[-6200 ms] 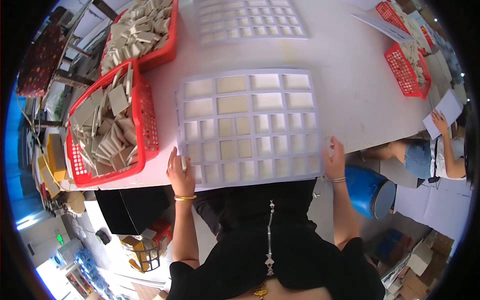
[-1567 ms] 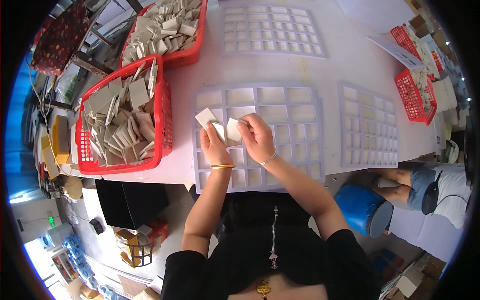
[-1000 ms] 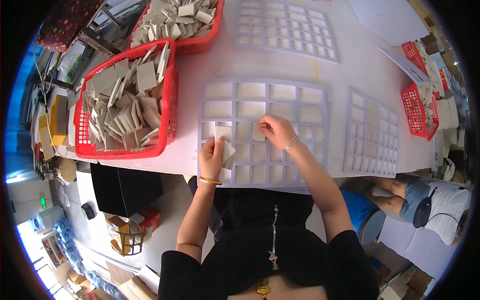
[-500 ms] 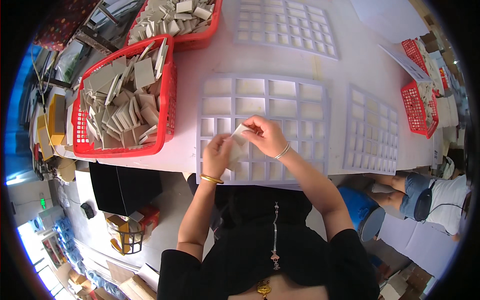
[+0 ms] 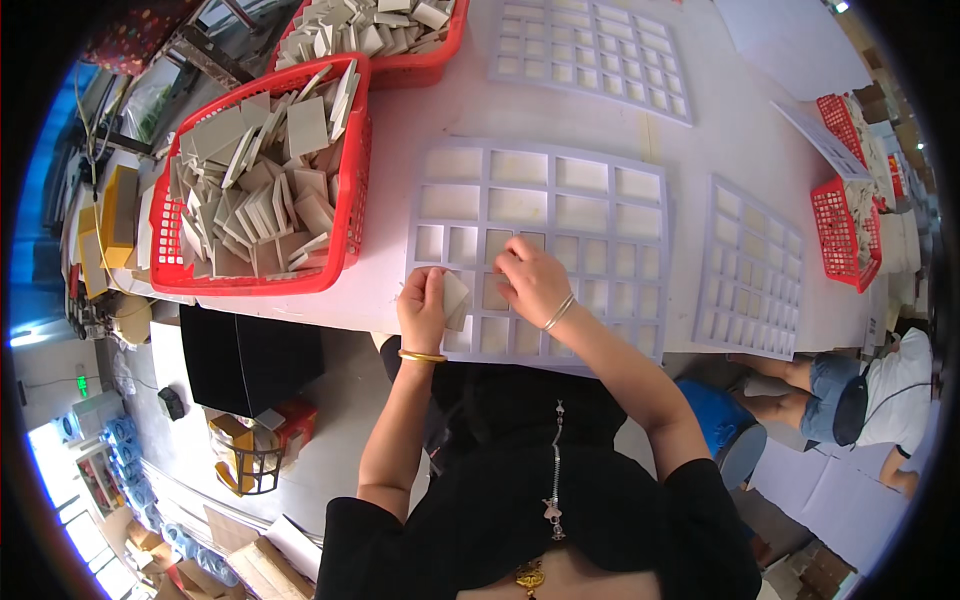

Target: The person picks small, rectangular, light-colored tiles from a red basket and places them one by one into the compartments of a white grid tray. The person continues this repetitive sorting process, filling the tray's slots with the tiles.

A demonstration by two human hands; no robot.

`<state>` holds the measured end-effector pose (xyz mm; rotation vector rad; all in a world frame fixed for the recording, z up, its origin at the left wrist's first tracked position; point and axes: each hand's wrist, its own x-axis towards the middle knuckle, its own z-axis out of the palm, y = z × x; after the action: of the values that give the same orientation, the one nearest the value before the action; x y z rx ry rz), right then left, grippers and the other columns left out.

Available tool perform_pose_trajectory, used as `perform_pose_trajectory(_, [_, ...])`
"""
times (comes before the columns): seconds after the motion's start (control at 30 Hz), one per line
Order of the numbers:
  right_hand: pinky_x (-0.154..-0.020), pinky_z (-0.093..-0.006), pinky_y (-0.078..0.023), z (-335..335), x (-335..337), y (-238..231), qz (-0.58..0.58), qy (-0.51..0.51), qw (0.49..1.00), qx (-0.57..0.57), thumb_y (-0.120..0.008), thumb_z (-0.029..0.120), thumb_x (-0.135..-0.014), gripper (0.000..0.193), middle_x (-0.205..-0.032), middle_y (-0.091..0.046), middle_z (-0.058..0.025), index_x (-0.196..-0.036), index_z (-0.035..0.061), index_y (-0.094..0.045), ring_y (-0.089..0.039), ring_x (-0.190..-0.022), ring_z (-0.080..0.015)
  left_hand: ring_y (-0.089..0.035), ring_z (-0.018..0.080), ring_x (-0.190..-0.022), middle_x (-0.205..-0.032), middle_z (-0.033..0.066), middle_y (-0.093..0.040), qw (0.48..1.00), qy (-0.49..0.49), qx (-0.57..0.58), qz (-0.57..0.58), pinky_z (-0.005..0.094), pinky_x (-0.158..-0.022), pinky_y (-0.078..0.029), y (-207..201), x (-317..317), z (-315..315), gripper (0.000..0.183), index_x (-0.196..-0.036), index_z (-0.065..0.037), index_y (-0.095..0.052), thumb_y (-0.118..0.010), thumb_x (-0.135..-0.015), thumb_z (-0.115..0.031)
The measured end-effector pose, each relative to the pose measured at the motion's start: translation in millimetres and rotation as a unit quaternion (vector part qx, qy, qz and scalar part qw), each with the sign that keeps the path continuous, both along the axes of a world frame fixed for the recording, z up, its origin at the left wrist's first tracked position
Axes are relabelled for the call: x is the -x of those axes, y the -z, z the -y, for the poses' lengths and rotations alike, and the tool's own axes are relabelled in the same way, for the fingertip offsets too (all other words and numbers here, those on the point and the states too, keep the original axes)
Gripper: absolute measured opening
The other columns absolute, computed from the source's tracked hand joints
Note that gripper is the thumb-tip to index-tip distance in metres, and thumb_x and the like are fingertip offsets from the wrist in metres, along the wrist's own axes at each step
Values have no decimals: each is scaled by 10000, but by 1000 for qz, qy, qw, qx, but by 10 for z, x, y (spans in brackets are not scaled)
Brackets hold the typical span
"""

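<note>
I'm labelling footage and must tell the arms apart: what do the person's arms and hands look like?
The sleeves are short and black; no gloves. The left hand has a gold-coloured bangle at the wrist; the right hand has a slim silvery bracelet there.

A blue drum stands near a co-worker in denim shorts.

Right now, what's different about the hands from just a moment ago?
The hands came apart. The left hand shifted left, still holding pale tiles; the right hand lowered to the white grid frame. I can't tell whether it kept its tile. The full red basket stayed put on the left.
</note>
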<state>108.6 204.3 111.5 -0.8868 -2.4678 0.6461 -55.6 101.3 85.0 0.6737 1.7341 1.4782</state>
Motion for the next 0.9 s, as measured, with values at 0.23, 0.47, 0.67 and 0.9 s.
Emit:
perform_pose_trajectory(0.23, [-602,-252,-469,58,6,-306,-149,-7,911,384,-706,165,-820,226,-795,-624,-33,-961,34,-589,-582,-682,-91,-462,96,-620,-646,24,-523,995,9,-53,-90,277,-567,-391,-249,-325,-170,331,-750,0,-548,-490,-982,-229])
perform_pose_trajectory(0.47, [-630,-308,-495,-87,-422,-257,-94,62,942,317,-678,109,-805,176,-820,-655,-88,-933,30,-585,-616,-686,-177,-471,61,-507,-622,-2,-511,996,-41,-66,-34,213,-488,-382,-345,-76,-110,327,-700,-25,-520,-532,-972,-206])
perform_pose_trajectory(0.67, [-632,-345,-488,-90,-599,82,-34,28,955,294,-664,76,-789,184,-780,-636,-86,-949,52,-576,-617,-683,-239,-504,42,-484,-607,-15,-532,990,-56,-97,-89,179,-476,-383,-573,339,196,134,-817,-25,-544,-619,-906,-90])
perform_pose_trajectory(0.9, [-666,-368,-494,-5,-519,108,21,15,987,161,-660,52,-751,202,-941,-560,-64,-940,92,-602,-609,-808,-255,-532,84,-485,-547,21,-520,873,-81,9,-481,211,-465,-383,-1188,994,377,66,-848,-62,-614,-675,-841,-85])
